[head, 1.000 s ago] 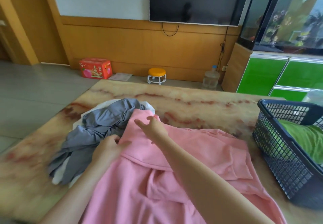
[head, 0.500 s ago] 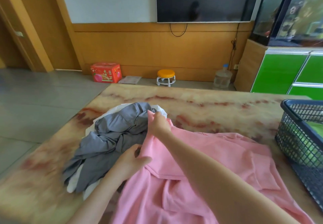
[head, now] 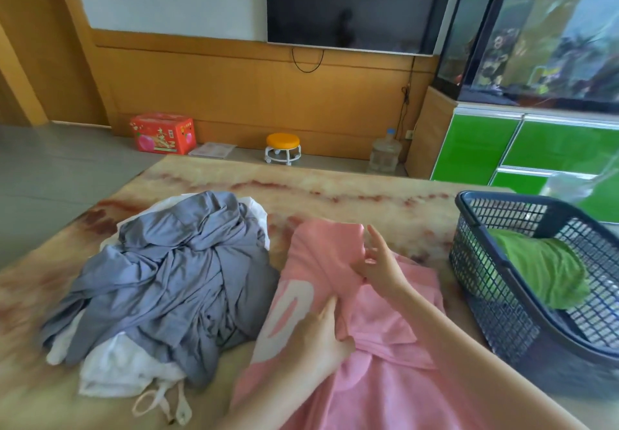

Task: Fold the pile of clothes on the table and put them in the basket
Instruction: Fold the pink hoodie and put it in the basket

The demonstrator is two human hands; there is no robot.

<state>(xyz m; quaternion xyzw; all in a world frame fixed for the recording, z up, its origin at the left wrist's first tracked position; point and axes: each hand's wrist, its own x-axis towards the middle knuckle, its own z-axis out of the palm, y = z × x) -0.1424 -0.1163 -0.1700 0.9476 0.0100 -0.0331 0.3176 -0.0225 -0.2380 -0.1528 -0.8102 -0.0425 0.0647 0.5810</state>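
Observation:
A pink shirt lies spread on the marble table in front of me, its left part folded over toward the middle and showing a pale print. My left hand pinches the folded edge near the middle. My right hand pinches the same fold farther back, its other fingers raised. A crumpled pile of grey clothes over white ones sits to the left. The dark blue basket stands at the right with a folded green garment inside.
Beyond the table's far edge, on the floor, are a red box, an orange stool and a water jug. A TV hangs on the wall. Green cabinets with a fish tank stand behind the basket.
Both hands have carried the shirt's left side off the grey pile and folded it rightward over the body. The view swung left, then back right to show the basket.

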